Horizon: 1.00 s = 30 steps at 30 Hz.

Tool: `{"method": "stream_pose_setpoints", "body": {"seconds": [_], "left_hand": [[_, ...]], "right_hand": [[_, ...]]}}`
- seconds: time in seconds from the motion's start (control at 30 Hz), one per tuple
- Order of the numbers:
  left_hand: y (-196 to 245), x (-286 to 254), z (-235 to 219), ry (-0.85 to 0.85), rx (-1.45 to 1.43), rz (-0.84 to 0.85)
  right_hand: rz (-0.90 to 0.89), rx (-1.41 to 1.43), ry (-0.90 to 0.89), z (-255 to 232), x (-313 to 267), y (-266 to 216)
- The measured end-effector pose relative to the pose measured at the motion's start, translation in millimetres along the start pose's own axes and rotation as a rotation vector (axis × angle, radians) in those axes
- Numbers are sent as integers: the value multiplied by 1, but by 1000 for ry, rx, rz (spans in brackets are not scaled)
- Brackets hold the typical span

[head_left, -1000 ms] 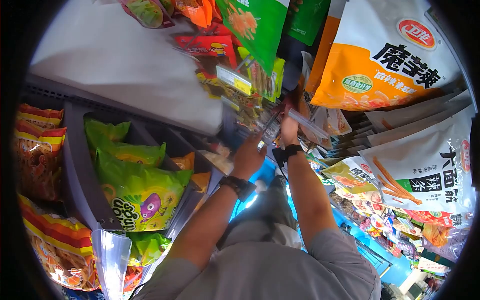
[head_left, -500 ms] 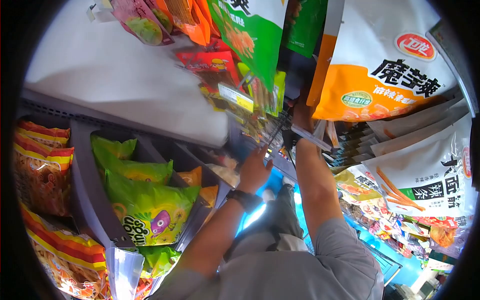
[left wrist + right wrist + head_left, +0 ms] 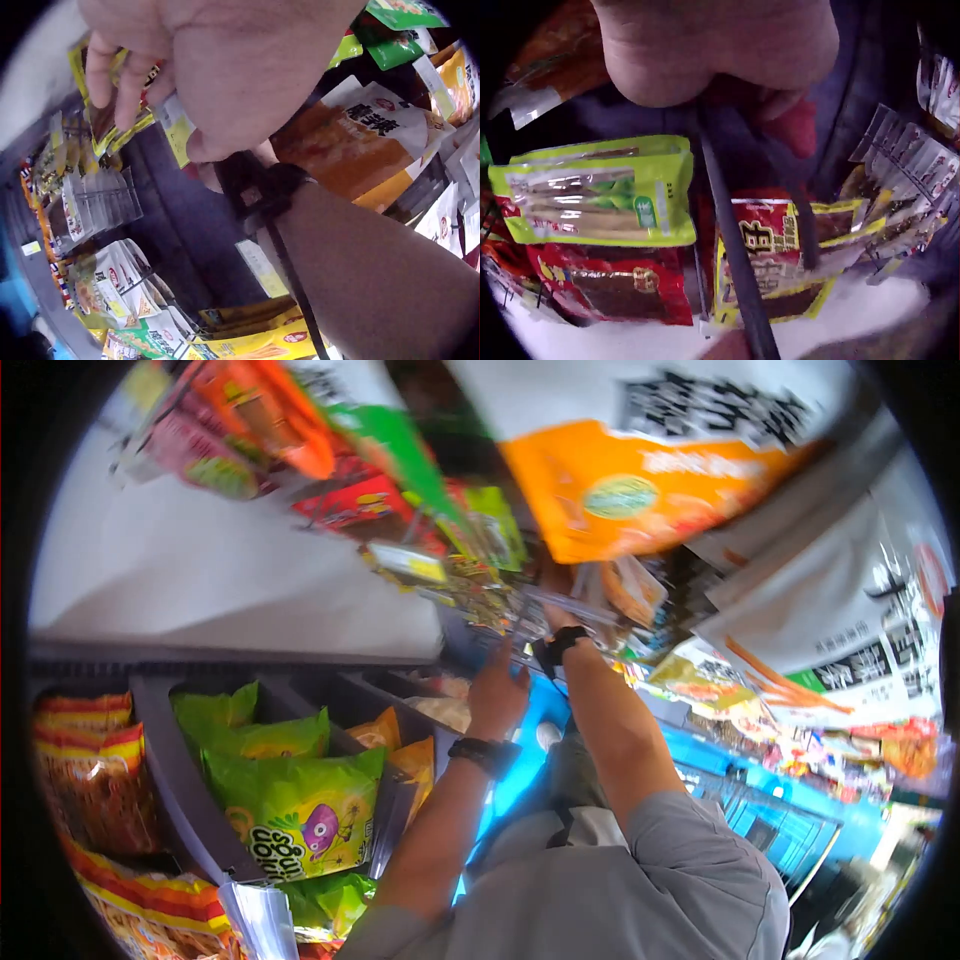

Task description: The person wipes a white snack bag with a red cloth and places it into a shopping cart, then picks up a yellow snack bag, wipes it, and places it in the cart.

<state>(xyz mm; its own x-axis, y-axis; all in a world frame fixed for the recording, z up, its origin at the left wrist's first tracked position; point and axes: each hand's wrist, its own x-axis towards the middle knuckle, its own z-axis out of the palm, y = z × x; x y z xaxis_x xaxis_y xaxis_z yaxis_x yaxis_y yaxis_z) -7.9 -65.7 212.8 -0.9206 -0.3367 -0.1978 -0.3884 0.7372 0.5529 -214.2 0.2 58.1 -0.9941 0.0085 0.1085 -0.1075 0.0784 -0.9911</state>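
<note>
My right hand (image 3: 720,52) grips a dark two-pronged rod, like a display hook (image 3: 739,255), that slants down in the right wrist view. Below the hand hang a lime-green packet (image 3: 592,199) and a red packet with yellow edges (image 3: 780,255). In the head view that hand (image 3: 557,612) is partly covered by a clear plastic strip (image 3: 590,607). My left hand (image 3: 498,698) is just below it, index finger extended toward the rod. In the left wrist view the left hand's fingers (image 3: 129,90) hang loosely before a yellow-edged packet (image 3: 97,127).
Large white-and-orange bags (image 3: 640,490) hang close on the right. Green snack bags (image 3: 300,810) fill a grey shelf bin at lower left, below a white panel (image 3: 240,580). Price labels (image 3: 410,563) stick out from hooks. A blue basket (image 3: 750,805) stands at lower right.
The view has swung, so the hanging bags shift left and the lower shelf shifts down. Both hands stay close together, the left one's fingers less spread than half a second ago.
</note>
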Motion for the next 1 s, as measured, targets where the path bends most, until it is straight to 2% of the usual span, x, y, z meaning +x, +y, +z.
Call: {"method": "stream_pose_setpoints", "body": {"seconds": [0.07,0.1,0.2,0.23,0.3,0.4,0.5,0.57,0.63,0.73,0.77,0.87,0.9,0.97,1.0], "left_hand": [[-3,0,6,-2,-4,-10],[-23,3,25,102,11,103],[-34,7,33,147,43,203],[-30,5,29,103,33,153],[-9,-1,16,45,-46,83],[-6,-3,14,7,-83,32],[-12,0,17,7,-76,28],[-15,1,20,10,-39,28],[-19,0,23,9,26,24],[-5,-9,14,-32,19,-3],[-5,-10,13,-62,-12,-7],[-28,-8,28,16,109,77],[-25,-13,26,12,96,68],[-18,-22,21,5,67,52],[-7,-29,14,-23,-31,-9]], "right_hand": [[-27,-54,-29,1,-31,-1],[-50,-79,-36,2,-41,0],[-48,-128,-71,0,-52,-7],[-25,-140,-103,-3,-56,-13],[297,-58,-282,-25,-60,-48],[327,203,-324,-30,-72,-48],[193,-27,-334,-39,-92,-59],[209,38,-376,-56,-108,-94],[267,235,-474,-57,-115,-83],[373,520,-489,-62,-120,-76],[292,618,-512,-61,-118,-57],[655,801,-256,-74,-129,-52],[596,913,-230,-83,-133,-70],[687,879,-120,-94,-144,-72],[731,859,-65,-101,-150,-72]]}}
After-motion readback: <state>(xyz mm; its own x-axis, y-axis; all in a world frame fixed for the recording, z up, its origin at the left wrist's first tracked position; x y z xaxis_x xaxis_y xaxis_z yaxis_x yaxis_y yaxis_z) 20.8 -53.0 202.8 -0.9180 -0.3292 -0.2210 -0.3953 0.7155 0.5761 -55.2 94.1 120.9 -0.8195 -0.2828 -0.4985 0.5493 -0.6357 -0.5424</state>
